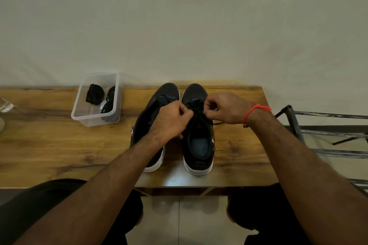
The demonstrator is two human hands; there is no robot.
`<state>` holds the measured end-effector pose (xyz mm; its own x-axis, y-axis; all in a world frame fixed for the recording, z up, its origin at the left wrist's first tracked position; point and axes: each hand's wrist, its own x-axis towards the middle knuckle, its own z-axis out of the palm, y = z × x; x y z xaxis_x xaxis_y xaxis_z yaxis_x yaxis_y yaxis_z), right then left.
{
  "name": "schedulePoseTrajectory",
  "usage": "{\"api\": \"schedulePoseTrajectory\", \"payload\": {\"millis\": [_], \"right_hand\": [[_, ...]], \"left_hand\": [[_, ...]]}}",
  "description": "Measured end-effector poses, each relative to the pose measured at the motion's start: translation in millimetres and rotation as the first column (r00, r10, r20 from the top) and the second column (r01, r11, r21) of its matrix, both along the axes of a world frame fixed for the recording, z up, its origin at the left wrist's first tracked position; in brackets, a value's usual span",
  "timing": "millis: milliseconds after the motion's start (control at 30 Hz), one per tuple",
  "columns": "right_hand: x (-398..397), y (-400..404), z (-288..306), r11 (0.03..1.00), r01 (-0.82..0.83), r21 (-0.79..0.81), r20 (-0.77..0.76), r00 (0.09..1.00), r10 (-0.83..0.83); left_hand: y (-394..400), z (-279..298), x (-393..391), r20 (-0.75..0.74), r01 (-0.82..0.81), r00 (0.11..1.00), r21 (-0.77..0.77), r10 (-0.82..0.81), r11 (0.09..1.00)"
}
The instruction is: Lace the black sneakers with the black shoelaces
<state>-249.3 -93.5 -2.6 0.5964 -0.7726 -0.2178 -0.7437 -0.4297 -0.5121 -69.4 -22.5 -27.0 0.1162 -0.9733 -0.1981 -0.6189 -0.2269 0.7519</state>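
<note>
Here, at the left of the desk (49, 145), a clear tub (95, 103) holds bundled black laces (95, 93). Two black sneakers stand side by side, toes to the wall: the left sneaker (154, 109) lies partly under the left hand (171, 120), whose fingers pinch a lace (196, 105) over the right sneaker (197, 139). The right hand (225, 108), a red band (255, 110) on its wrist, pinches the same lace. A metal rack (328, 131) stands at the far right.

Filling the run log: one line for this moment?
step: lacing right sneaker | left hand: pinches lace | right hand: pinches lace
</note>
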Motion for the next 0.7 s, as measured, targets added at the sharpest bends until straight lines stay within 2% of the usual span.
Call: {"api": "schedulePoseTrajectory", "payload": {"millis": [200, 300, 367, 433, 533, 600, 700], "right_hand": [[2, 0, 1, 1.000, -0.020, 0.008, -0.008, 1.000, 0.020], [2, 0, 1, 1.000, -0.024, -0.010, -0.020, 1.000, 0.024], [3, 0, 1, 1.000, -0.013, -0.021, -0.012, 1.000, 0.013], [3, 1, 2, 1.000, 0.008, -0.014, 0.012, 1.000, -0.008], [3, 4, 5, 0.999, 0.042, 0.016, 0.018, 0.999, -0.042], [4, 5, 7, 0.999, 0.040, 0.037, 0.005, 0.999, -0.040], [2, 5, 9, 0.985, 0.037, 0.167, 0.064, 0.997, -0.049]], "left_hand": [[2, 1, 3, -0.022, 0.089, 0.996, -0.072, -0.091, 0.993], [1, 3, 0, 0.003, 0.067, 0.998, -0.086, -0.067, 0.994], [1, 3, 0, -0.055, 0.027, 0.998, -0.088, -0.032, 0.996], [0, 5, 0, -0.194, -0.034, 0.981, -0.035, 0.026, 0.999], [-1, 11, -2, -0.426, -0.100, 0.887, 0.205, 0.181, 0.974], [-1, 13, -1, -0.572, -0.085, 0.771, 0.341, 0.278, 0.936], [-4, 19, 4, -0.729, -0.025, 0.612, 0.371, 0.308, 0.928]]}}
